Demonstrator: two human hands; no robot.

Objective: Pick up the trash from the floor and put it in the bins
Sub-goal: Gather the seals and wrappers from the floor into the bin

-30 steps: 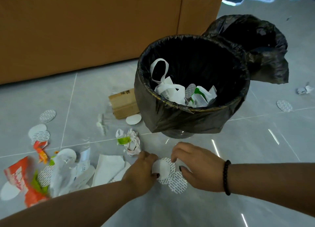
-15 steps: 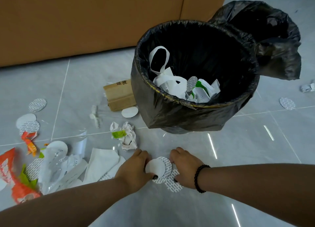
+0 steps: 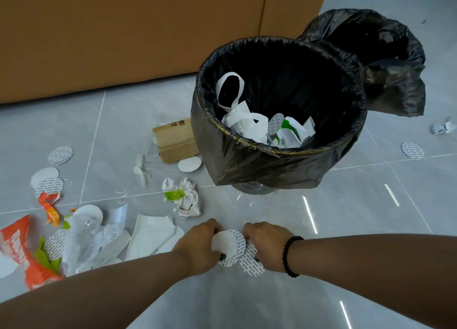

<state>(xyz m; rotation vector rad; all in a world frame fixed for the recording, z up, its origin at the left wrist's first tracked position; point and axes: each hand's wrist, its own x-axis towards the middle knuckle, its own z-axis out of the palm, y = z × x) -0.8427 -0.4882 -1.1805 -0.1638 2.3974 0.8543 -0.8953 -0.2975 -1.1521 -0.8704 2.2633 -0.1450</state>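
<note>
Low on the grey tile floor, my left hand (image 3: 197, 248) and my right hand (image 3: 265, 245) meet over a small stack of round paper seals (image 3: 228, 245). The left fingers pinch the plain white top disc; the right fingers press on a printed disc (image 3: 251, 263) beside it. Straight ahead stands a bin lined with a black bag (image 3: 277, 165), holding white and green wrappers. A second black-bagged bin (image 3: 385, 64) is behind it to the right.
A crumpled white and green paper (image 3: 184, 197) lies just ahead of my hands. White sheets, clear plastic and orange wrappers (image 3: 27, 259) pile up at the left. A cardboard box (image 3: 174, 142) leans by the near bin. More discs (image 3: 412, 150) lie scattered. A brown wall runs behind.
My hands have drawn closer together over the discs, and the left fingers have tightened on the top white one. The view has tilted down slightly.
</note>
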